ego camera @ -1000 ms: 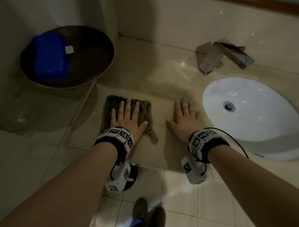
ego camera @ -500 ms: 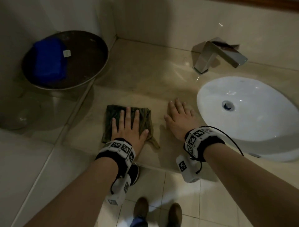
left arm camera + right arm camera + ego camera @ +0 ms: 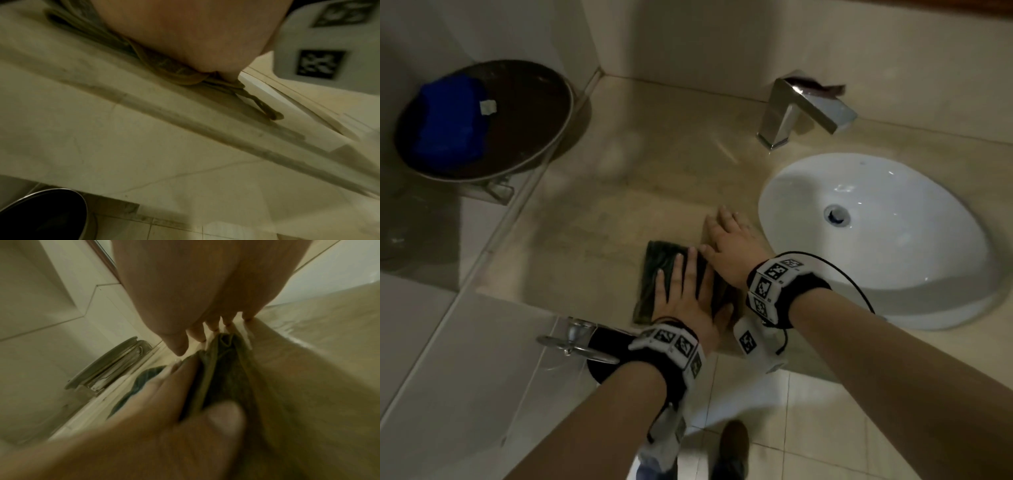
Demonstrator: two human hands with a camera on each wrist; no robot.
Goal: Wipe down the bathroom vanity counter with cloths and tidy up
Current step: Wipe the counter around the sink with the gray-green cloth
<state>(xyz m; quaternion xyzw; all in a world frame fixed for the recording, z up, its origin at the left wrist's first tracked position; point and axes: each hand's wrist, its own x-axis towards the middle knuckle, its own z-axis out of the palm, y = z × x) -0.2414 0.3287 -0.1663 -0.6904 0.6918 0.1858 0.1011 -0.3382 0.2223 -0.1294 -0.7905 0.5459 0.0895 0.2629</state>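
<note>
The beige stone counter (image 3: 654,164) fills most of the room's corner, and the white oval basin (image 3: 876,240) is sunk into it on the right side. Behind the basin stands a square chrome faucet (image 3: 791,113). To the left, lower than the counter, is a round dark bin lid (image 3: 524,113) with a blue cloth (image 3: 448,120) lying on it.

Near the front edge of the counter, just beside the basin, lies a dark green cloth (image 3: 657,270), folded flat. The left hand (image 3: 685,294) lies on top of it with fingers straight and spread, pressing it to the stone; it grips nothing. The right hand (image 3: 732,246) rests flat beside it, fingers stretched forward on the bare counter, the thumb side touching the cloth's right edge; it also holds nothing. The two hands almost touch each other. In the left wrist view a corner of the cloth (image 3: 267,110) hangs a little over the counter edge (image 3: 185,123).
</note>
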